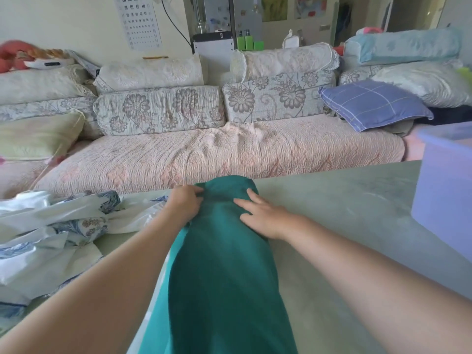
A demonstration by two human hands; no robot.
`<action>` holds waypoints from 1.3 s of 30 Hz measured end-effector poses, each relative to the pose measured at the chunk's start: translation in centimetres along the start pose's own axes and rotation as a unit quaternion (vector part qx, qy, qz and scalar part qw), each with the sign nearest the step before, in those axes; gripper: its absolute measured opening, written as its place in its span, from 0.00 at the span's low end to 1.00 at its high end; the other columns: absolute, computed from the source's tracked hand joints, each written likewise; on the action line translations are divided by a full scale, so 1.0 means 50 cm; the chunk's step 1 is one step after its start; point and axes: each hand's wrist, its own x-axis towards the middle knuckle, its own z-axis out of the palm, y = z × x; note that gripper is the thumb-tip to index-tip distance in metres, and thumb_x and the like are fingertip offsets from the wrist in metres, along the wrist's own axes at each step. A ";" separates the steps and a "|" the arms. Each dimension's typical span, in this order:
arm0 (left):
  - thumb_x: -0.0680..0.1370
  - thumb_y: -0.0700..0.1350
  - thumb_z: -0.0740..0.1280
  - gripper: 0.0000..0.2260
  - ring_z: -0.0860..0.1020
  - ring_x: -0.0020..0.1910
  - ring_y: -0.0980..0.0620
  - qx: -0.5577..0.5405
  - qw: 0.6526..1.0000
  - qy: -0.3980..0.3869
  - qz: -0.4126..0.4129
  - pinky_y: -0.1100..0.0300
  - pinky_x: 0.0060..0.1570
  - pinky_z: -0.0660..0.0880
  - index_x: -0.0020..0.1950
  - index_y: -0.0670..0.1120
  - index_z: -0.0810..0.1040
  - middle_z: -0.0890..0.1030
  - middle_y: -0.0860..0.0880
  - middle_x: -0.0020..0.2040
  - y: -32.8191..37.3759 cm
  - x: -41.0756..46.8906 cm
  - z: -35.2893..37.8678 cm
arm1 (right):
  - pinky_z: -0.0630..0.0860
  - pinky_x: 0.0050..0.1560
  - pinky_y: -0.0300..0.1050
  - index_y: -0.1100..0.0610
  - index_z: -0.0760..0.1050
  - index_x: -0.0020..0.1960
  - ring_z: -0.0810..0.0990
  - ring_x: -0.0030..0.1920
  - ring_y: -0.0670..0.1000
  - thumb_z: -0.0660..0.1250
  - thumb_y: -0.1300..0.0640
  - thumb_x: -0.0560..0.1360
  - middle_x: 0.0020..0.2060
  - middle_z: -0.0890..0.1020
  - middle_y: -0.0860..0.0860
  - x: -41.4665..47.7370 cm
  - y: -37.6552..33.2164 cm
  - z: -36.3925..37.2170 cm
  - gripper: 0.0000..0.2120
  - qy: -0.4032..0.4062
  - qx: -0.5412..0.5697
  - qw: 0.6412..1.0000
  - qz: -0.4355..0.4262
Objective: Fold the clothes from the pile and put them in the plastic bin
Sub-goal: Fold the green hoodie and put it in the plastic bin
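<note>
A long, soft teal-green garment lies stretched along the smooth grey-green table, well to the left of the translucent lilac plastic bin. Its far end is bunched near the table's far edge, and its near end runs out of the bottom of the view.

The left hand is on the side of that bunched end away from the bin, fingers curled in and pinching a fold of cloth. The right hand lies on the bin side of the same end, fingers nearly straight, pressing the cloth down rather than gripping it.

The cloth looks light, limp and matte (what kind of garment it is cannot be told). It should sag and crease wherever it is unsupported, so it is better taken at two corners or along a hem than by the middle. It seems neither fragile nor slick, though it may slide on the smooth tabletop when tugged. Once folded, it would likely travel best with a flat palm under the bundle.

The crumpled pile of white and blue-flowered clothes lies farther from the bin, beyond the garment. Those pieces look thinner and glossier, and probably slipperier. The inside of the bin is not visible.
</note>
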 end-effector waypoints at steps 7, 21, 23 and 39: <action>0.79 0.44 0.55 0.14 0.69 0.66 0.44 0.133 0.978 -0.029 0.160 0.46 0.65 0.68 0.60 0.53 0.76 0.71 0.47 0.67 0.116 -0.099 -0.021 | 0.42 0.74 0.68 0.41 0.52 0.79 0.41 0.80 0.53 0.48 0.44 0.81 0.81 0.42 0.52 0.021 -0.030 0.009 0.26 0.010 -0.080 0.997 0.016; 0.83 0.59 0.43 0.28 0.37 0.78 0.46 0.157 0.978 -0.084 0.109 0.42 0.75 0.40 0.80 0.52 0.40 0.38 0.47 0.80 -0.031 -0.263 0.015 | 0.47 0.78 0.55 0.52 0.45 0.82 0.45 0.80 0.51 0.48 0.52 0.83 0.81 0.46 0.50 -0.149 -0.138 0.092 0.28 0.090 -0.093 0.989 -0.067; 0.83 0.57 0.44 0.28 0.34 0.78 0.47 0.197 0.972 -0.060 0.114 0.42 0.75 0.40 0.80 0.48 0.41 0.33 0.47 0.79 -0.030 -0.296 0.007 | 0.46 0.78 0.57 0.51 0.44 0.82 0.44 0.80 0.51 0.48 0.49 0.84 0.81 0.44 0.50 -0.153 -0.140 0.095 0.28 0.089 -0.107 0.988 -0.059; 0.69 0.67 0.68 0.38 0.80 0.34 0.46 -0.129 0.961 -0.192 -0.155 0.59 0.35 0.78 0.64 0.37 0.68 0.80 0.43 0.46 -0.037 -0.560 -0.094 | 0.40 0.78 0.56 0.48 0.43 0.81 0.36 0.79 0.49 0.47 0.51 0.84 0.80 0.37 0.49 -0.385 -0.191 0.135 0.28 0.028 -0.068 0.993 -0.097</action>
